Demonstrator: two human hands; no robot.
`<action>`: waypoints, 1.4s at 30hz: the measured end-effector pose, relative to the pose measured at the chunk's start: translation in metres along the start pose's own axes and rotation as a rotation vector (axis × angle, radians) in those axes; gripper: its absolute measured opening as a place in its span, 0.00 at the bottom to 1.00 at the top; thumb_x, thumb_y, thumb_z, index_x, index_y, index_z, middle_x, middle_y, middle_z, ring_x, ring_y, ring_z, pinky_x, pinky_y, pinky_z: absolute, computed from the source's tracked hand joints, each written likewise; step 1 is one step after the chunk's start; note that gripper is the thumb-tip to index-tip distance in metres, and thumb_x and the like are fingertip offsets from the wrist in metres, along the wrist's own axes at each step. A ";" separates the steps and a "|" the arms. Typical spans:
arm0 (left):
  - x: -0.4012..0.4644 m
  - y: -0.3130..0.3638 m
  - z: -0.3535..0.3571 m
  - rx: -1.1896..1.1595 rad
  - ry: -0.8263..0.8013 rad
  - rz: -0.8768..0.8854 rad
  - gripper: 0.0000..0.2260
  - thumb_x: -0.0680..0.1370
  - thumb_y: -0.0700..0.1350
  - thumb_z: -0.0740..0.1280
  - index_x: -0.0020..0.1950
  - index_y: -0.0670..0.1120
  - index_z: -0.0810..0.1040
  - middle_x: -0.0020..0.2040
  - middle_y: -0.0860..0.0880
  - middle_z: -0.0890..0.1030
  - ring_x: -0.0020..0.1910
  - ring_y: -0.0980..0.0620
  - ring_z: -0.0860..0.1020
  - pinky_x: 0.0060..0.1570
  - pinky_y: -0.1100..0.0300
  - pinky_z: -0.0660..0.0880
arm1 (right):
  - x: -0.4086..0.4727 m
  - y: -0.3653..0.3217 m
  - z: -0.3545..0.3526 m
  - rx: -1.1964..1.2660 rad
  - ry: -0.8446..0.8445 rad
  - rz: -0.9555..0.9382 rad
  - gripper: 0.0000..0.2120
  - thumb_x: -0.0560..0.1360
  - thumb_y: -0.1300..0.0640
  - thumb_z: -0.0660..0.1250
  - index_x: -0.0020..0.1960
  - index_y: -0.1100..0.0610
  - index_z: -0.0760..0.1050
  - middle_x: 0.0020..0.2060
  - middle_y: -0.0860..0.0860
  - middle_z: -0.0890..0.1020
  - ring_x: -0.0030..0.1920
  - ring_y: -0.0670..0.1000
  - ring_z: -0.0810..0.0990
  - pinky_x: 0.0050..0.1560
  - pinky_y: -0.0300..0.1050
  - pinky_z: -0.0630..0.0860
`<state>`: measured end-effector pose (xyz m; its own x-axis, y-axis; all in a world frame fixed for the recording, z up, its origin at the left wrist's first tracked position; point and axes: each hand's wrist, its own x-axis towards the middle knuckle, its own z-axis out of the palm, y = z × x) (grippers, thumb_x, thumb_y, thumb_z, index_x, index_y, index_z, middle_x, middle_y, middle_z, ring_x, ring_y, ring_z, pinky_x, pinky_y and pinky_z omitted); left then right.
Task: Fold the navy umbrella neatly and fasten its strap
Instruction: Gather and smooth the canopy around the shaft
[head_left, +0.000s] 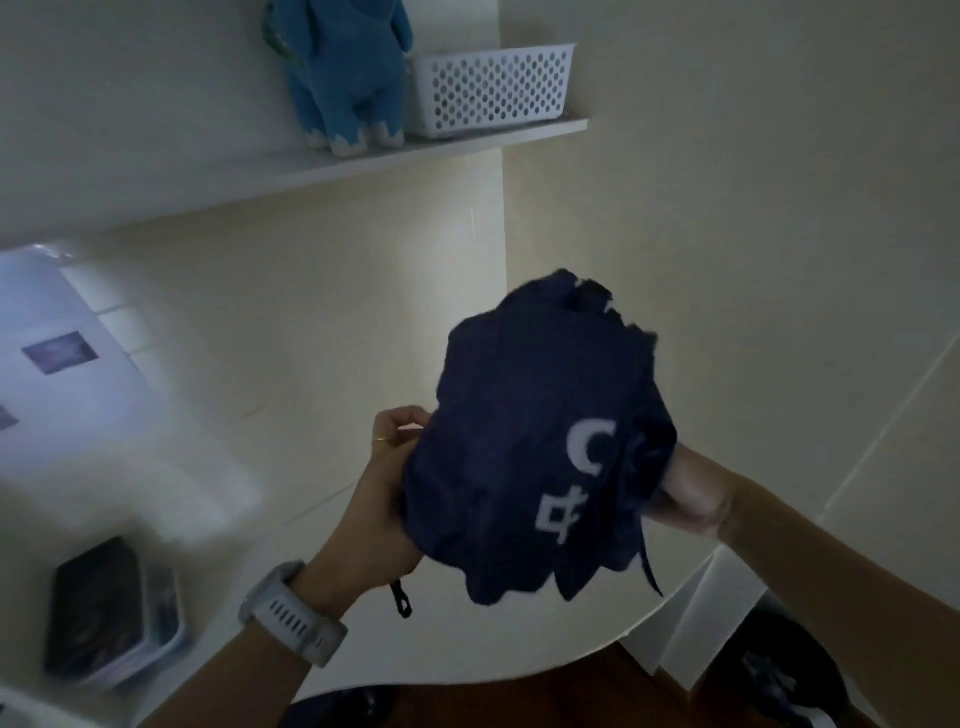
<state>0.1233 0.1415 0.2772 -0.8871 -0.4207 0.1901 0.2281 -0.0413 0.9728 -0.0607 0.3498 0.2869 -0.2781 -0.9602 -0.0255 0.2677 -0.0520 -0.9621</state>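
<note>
Right now I am watching both bare hands holding the navy fabric umbrella (540, 447) up in the air above the pale rounded tabletop (291, 364). Nearest to me, the left hand (384, 499), wearing a light grey wristwatch (291, 616) and a thin gold ring (381, 439), is gripping the left side of the bunched canopy, fingers curled around the cloth. A small dark strap end (401, 600) is dangling just under that palm. The right hand (693, 499) is clenching the umbrella's right side, its fingers mostly hidden in the folds, so I cannot tell exactly what part it is pinching. The canopy is sitting loose and crumpled between the two hands, not rolled, with large white printed characters (574, 478) showing on the side facing me, and a thin dark cord (649, 566) hanging from its lower edge.

Down at the left, a dark flat rectangular object in a clear tray (111, 597) is lying on the table, blurred. Farther out, a whitish sheet with small dark photos (60, 353) is lying at the left edge. Farthest away, a narrow white wall shelf (467, 145) is carrying a blue plush toy (345, 73) standing just beside a white perforated plastic basket (491, 88).
</note>
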 end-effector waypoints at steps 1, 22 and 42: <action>0.003 0.004 -0.003 0.058 0.039 -0.015 0.32 0.58 0.57 0.84 0.52 0.45 0.73 0.37 0.57 0.84 0.35 0.56 0.81 0.36 0.61 0.78 | 0.004 0.001 0.001 -0.021 0.009 0.020 0.20 0.55 0.44 0.87 0.45 0.47 0.90 0.45 0.51 0.90 0.45 0.52 0.89 0.42 0.45 0.85; 0.013 -0.021 -0.064 -0.696 -0.393 -0.417 0.16 0.84 0.33 0.51 0.63 0.37 0.76 0.51 0.41 0.81 0.34 0.52 0.72 0.30 0.64 0.65 | -0.031 -0.059 0.012 -1.714 0.404 -0.593 0.06 0.75 0.54 0.73 0.51 0.48 0.87 0.43 0.46 0.82 0.26 0.49 0.77 0.27 0.40 0.72; -0.011 -0.029 -0.031 -0.074 -0.296 -0.428 0.57 0.61 0.86 0.47 0.70 0.43 0.76 0.42 0.35 0.72 0.32 0.46 0.68 0.31 0.55 0.65 | -0.007 -0.063 0.053 -0.461 0.222 -0.207 0.07 0.77 0.65 0.71 0.44 0.59 0.87 0.33 0.56 0.85 0.34 0.50 0.82 0.37 0.38 0.79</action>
<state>0.1390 0.1187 0.2429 -0.9800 -0.0789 -0.1825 -0.1612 -0.2216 0.9617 -0.0270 0.3452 0.3616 -0.4835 -0.8591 0.1678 -0.2309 -0.0598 -0.9711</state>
